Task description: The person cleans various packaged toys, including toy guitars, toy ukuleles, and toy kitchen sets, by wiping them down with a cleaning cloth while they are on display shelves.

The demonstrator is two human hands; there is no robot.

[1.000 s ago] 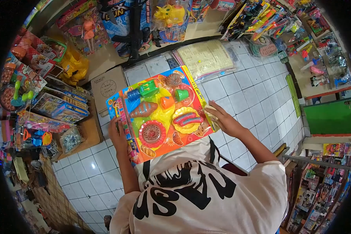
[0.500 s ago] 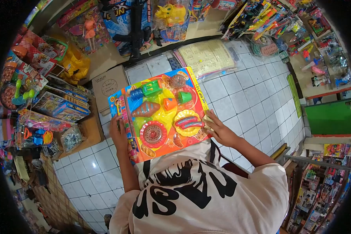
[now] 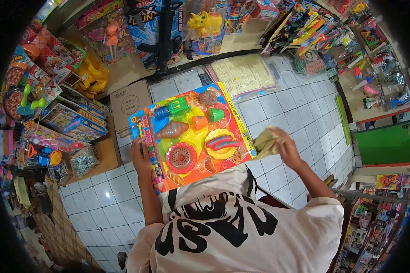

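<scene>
Cream short-sleeved T-shirt [image 3: 241,236] with a bold black print
Large dripping black letters [image 3: 214,223] spread across the chest; two black straps [image 3: 171,200] cross the shoulders. The sleeves [image 3: 323,214] leave the arms uncovered down to the left hand [image 3: 141,157] and right hand [image 3: 284,145].

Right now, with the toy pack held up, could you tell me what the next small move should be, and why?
Probably bring the cloth in the right hand onto the toy pack: the left hand alone grips its left edge, and the cloth sits just off its right edge, not touching.
</scene>
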